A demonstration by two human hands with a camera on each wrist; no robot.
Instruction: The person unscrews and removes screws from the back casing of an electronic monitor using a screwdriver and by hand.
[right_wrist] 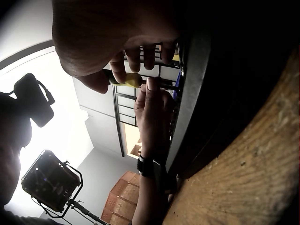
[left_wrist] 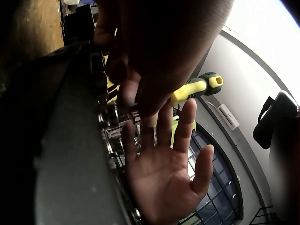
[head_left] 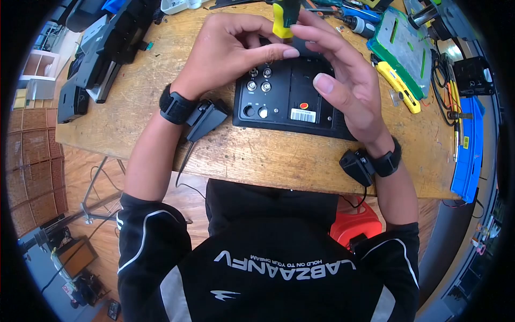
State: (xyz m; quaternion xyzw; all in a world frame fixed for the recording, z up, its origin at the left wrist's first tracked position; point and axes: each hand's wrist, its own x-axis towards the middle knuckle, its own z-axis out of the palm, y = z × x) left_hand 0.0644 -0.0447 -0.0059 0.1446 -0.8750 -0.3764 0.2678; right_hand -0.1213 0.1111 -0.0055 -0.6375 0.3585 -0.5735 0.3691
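A screwdriver with a yellow and dark green handle [head_left: 280, 21] stands over a black metal panel [head_left: 281, 101] with round connectors, a barcode label and an orange sticker. My left hand [head_left: 217, 58] pinches its shaft low down, between thumb and fingers, above the panel. The right hand [head_left: 351, 75] is beside the handle, fingers spread and relaxed, thumb apart from it. In the left wrist view the right palm [left_wrist: 161, 180] faces the camera, with the handle [left_wrist: 191, 89] behind the fingertips. The left thumb lies by the shaft in the right wrist view, below the handle [right_wrist: 132, 80]. The screwdriver's tip is hidden.
A yellow cutter [head_left: 398, 86] and a green-edged tray [head_left: 402, 48] lie to the right, with a blue holder [head_left: 468, 155] at the table's right edge. Black devices [head_left: 102, 59] stand at the left. More tools lie at the back.
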